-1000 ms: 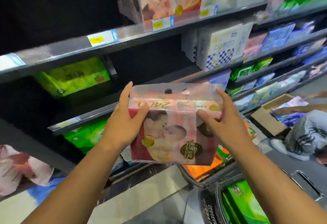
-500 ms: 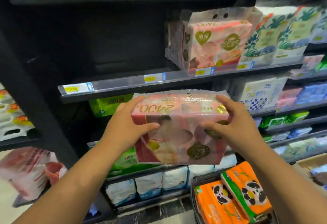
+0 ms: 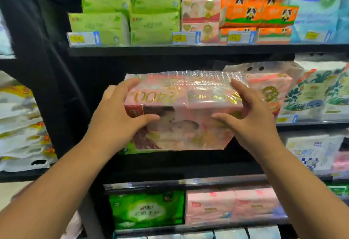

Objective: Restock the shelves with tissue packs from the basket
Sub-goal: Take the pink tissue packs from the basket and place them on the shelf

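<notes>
Fingers (image 3: pixel 123 86) of the left hand (image 3: pixel 120 119) curl over the top left corner of the pink tissue pack (image 3: pixel 181 104), with the thumb pressed on its front face. The right hand (image 3: pixel 251 119) mirrors this at the top right corner, fingers spread on the clear wrapper and thumb on the front. Both grips are clamped on the pack. It hangs level between them, its printing upside down and its crinkled plastic flap uppermost.

It sits in front of the dark bay of the middle shelf (image 3: pixel 311 122); whether it touches the shelf board cannot be told. Just right of the right hand a matching pink pack (image 3: pixel 270 89) stands on that shelf, close beside the held one, with leaf-printed white packs (image 3: pixel 321 95) beyond. Dark open depth shows behind and to the left of the held pack, as far as the black upright (image 3: pixel 37 72). The front edge of the upper shelf (image 3: pixel 170 50) runs near above the flap, carrying green packs (image 3: pixel 122 19) and orange panda packs (image 3: pixel 258 14). Below, a bright green pack (image 3: pixel 147 210) and pale pink packs (image 3: pixel 232 206) fill the lower shelf.
</notes>
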Demonstrator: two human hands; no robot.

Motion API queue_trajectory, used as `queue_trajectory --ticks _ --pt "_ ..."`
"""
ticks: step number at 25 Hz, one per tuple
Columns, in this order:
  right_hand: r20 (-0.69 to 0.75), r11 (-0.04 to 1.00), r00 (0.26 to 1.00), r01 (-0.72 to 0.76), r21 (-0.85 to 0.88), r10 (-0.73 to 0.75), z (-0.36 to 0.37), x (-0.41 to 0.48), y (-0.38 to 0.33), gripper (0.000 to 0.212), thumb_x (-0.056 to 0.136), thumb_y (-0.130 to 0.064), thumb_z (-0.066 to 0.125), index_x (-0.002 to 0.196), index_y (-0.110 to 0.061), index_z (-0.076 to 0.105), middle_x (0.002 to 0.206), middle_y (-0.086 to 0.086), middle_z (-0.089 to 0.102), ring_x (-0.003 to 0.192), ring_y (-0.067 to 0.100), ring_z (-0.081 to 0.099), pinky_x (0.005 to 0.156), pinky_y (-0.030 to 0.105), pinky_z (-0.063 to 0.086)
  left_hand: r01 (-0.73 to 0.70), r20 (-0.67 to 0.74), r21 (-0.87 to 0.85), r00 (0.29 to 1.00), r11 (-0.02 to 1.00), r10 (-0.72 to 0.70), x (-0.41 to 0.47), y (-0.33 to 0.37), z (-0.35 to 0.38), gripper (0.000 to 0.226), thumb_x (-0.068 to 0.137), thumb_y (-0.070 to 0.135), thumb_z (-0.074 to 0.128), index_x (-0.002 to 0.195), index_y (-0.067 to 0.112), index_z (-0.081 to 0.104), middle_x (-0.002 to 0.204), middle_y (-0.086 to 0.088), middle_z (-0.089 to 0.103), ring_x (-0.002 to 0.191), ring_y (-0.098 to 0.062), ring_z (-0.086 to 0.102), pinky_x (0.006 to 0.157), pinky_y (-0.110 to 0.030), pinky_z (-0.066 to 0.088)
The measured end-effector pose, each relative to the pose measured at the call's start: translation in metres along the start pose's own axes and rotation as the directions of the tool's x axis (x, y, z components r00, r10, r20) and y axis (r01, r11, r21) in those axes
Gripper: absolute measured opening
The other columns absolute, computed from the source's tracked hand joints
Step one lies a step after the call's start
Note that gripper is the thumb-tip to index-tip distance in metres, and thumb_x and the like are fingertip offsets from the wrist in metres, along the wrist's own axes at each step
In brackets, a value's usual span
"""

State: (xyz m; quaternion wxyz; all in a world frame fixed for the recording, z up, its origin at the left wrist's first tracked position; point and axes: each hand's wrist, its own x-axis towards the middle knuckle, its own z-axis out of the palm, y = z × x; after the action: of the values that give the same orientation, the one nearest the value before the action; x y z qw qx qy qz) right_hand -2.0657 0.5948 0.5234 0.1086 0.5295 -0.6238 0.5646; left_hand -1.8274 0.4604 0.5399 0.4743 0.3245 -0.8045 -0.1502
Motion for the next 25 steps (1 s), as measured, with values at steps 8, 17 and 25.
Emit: queue_trajectory --ticks 8,17,25 --pt "-0.114 0.969 0.970 0.225 0.102 -0.213 0.038 0.060 0.029 0.082 0.067 -0.018 0.085 0.135 -0.035 0.042 0.131 0.012 0.040 0.128 0.027 0.044 0.109 0.038 0.041 -0.054 -0.216 -0.028 0.975 0.998 0.047 0.037 -0.020 0.023 0.082 0.071 0.012 0.082 0.140 0.029 0.042 0.120 0.009 0.036 0.103 0.006 0.037 0.086 0.004 0.024" --pt "-0.088 0.976 0.972 0.219 0.013 -0.217 0.070 0.084 0.077 0.081 0.072 -0.002 0.081 0.136 -0.029 0.038 0.141 0.018 0.032 0.117 -0.002 0.034 0.098 -0.003 0.026 -0.011 -0.182 -0.044 0.983 0.999 0.003 0.067 -0.052 0.068 0.079 0.076 0.011 0.079 0.140 0.034 0.039 0.136 0.007 0.034 0.114 -0.001 0.040 0.092 -0.008 0.036" --pt "-0.007 0.995 0.995 0.099 0.007 -0.099 0.086 0.100 0.127 0.073 0.075 -0.022 0.081 0.138 -0.019 0.046 0.136 0.005 0.040 0.114 0.000 0.037 0.095 -0.001 0.029 0.083 -0.091 -0.030 0.992 0.996 -0.085 0.091 -0.071 0.113 0.081 0.075 0.034 0.081 0.142 0.038 0.037 0.137 0.008 0.039 0.117 -0.008 0.045 0.095 -0.025 0.041"
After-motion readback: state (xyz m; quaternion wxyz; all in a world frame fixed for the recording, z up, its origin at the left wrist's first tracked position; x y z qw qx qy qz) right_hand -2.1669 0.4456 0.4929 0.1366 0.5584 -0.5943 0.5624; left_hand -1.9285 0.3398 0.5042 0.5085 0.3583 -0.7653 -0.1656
